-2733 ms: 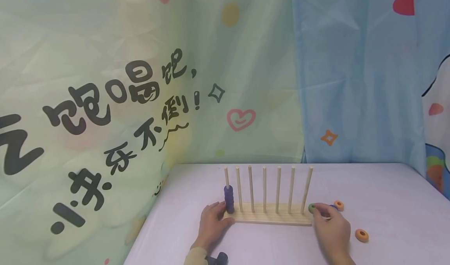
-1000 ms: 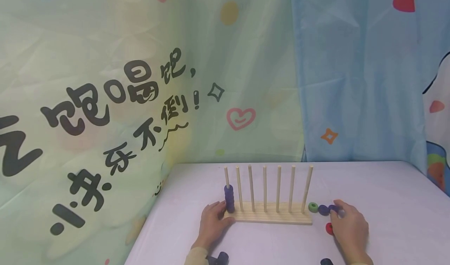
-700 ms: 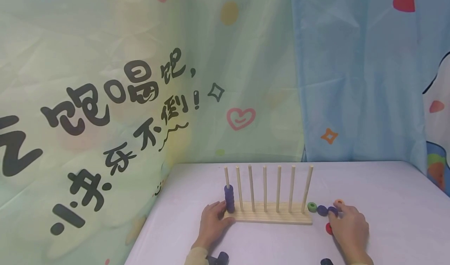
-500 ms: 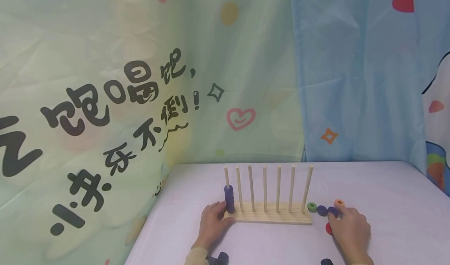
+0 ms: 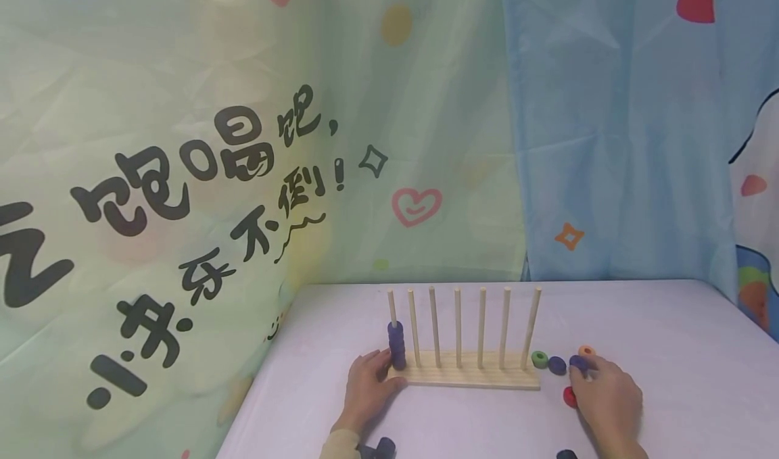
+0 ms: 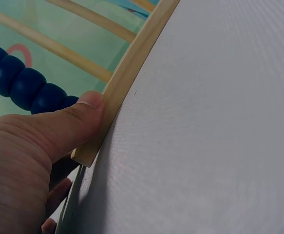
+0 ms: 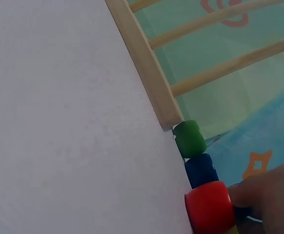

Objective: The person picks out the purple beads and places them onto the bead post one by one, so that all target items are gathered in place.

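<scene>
My left hand (image 5: 367,388) grips the left end of a wooden peg rack (image 5: 468,378), its thumb on the front edge and its fingers behind. Several dark blue beads (image 5: 396,345) are stacked on the leftmost peg; the other pegs are bare. To the right of the rack, my right hand (image 5: 608,398) pinches a dark blue bead (image 5: 579,361) between thumb and forefinger. A green bead (image 5: 539,359) and another blue bead (image 5: 556,365) lie between that hand and the rack. A red bead (image 7: 210,208) sits nearer, by the thumb, partly covered in the head view.
An orange bead (image 5: 586,351) lies just behind the right fingertips. The beads and rack stand on a white tabletop (image 5: 468,418). Printed curtains (image 5: 426,141) hang behind and to the left of it. Dark wrist-worn gear (image 5: 383,447) shows at the bottom edge.
My right hand let go of the green bead beside the rack and moved right to the dark blue bead, which has just shifted slightly up in view. The left hand stays put.
</scene>
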Tool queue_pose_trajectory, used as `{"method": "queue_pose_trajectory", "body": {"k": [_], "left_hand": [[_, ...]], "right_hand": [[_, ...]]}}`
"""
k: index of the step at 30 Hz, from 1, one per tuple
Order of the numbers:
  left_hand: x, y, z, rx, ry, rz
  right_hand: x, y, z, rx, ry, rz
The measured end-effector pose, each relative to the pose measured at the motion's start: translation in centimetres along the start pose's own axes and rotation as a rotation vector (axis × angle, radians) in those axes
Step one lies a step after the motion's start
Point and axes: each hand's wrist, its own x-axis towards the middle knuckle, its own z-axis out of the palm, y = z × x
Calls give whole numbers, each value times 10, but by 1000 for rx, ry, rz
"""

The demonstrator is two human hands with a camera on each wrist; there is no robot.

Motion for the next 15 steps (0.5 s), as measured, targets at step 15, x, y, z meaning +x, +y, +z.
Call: {"method": "queue_pose_trajectory", "body": {"k": [15], "left_hand": [[0,0,0,-6,11,18]], "right_hand": [[-14,-20,-5,76,7,-41]]}}
